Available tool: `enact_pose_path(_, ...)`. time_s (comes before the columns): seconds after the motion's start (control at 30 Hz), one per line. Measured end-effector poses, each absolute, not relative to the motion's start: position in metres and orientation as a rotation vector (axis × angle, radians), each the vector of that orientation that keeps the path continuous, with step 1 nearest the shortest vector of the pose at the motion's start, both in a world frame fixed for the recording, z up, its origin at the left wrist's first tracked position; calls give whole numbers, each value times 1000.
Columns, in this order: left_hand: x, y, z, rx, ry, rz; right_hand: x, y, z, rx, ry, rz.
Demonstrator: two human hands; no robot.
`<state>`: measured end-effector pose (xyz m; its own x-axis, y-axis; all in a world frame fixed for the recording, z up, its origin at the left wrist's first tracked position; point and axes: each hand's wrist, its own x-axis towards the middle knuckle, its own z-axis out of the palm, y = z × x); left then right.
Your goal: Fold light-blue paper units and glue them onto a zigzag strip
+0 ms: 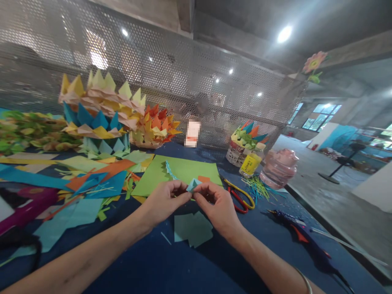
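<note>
A small piece of light blue paper [193,184], folded to a point, is pinched between my two hands over the front edge of a green sheet [183,166]. My left hand [167,200] grips its left side with thumb and index finger. On its right side, my right hand [218,204] holds it the same way. Several pale blue-green paper squares [191,229] lie loosely stacked on the table just below my hands. On the green sheet rest a thin twisted blue strip [169,169] and a little orange paper [203,179], partly behind my fingers.
Scissors [241,200] with red and yellow handles lie right of my hand. A dark glue gun [301,232] is farther right. Behind stand a yellow-labelled bottle [250,165], a pink bottle [278,168] and folded-paper crowns [101,120]. Paper strips [101,173] cover the left.
</note>
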<state>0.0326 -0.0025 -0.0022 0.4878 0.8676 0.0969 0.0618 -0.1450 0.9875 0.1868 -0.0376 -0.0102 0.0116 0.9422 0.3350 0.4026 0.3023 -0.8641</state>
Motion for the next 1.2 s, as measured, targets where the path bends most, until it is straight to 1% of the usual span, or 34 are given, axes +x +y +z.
enact_pose_path(0.3,26,-5,4,1264,763,754,185,-41,-6,-1245,-1549,714)
enact_pose_path(0.63,27,-5,4,1110,768,753,182,-44,3,-1230,-1526,761)
enact_pose_path(1.0,26,-3,2,1214,781,727,186,-42,-5,-1234,-1664,617)
enact_pose_path(1.2,29,-1,1,1454,836,854,185,-46,-3,-1192,-1582,702)
